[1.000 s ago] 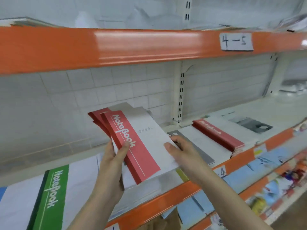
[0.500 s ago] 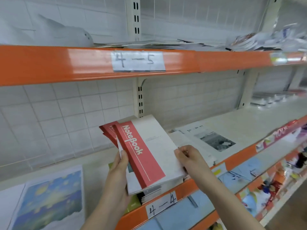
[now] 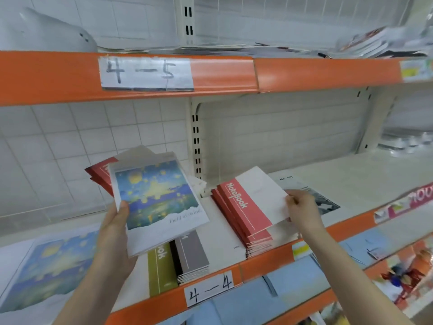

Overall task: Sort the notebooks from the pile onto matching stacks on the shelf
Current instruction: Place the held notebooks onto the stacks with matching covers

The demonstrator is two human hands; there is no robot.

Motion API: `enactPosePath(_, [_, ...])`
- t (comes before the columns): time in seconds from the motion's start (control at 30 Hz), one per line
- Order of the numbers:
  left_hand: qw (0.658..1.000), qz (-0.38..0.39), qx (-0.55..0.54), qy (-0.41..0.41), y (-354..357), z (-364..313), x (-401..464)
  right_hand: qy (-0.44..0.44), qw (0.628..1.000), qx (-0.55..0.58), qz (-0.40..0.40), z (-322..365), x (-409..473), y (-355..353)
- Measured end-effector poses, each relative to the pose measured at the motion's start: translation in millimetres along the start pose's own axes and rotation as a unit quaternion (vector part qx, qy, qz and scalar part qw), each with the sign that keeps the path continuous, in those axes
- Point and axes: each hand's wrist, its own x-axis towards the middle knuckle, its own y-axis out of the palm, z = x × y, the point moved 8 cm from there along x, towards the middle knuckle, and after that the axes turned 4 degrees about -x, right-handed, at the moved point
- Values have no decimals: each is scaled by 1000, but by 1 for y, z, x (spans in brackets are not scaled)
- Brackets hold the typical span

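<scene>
You are putting a red notebook [image 3: 254,202] on the red stack [image 3: 243,231] that matches it. Your right hand [image 3: 303,208] pinches its white edge at 3 o'clock, and the book lies tilted on top of the stack, not flat yet. The stack sits on the shelf [image 3: 351,174], just right of the grey stack [image 3: 193,259] and the green one [image 3: 161,268].

Your left hand [image 3: 114,233] holds the pile [image 3: 157,200], thumb on top. The top book there has a blue sky picture.

Next, I think you should let the red book drop flat and square on its stack. Then take the blue book. One that looks the same lies on the shelf at 8 o'clock [image 3: 46,270], so it likely goes there.
</scene>
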Motion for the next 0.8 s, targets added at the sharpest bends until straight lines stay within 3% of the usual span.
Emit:
enactPosePath(0.37, [999, 17, 25, 25, 4, -6, -2, -77, 969, -235, 14, -3, 1, 22])
enactPosePath(0.8, [995, 77, 52, 39, 31, -11, -8, -92, 955, -281, 9, -9, -1, 25])
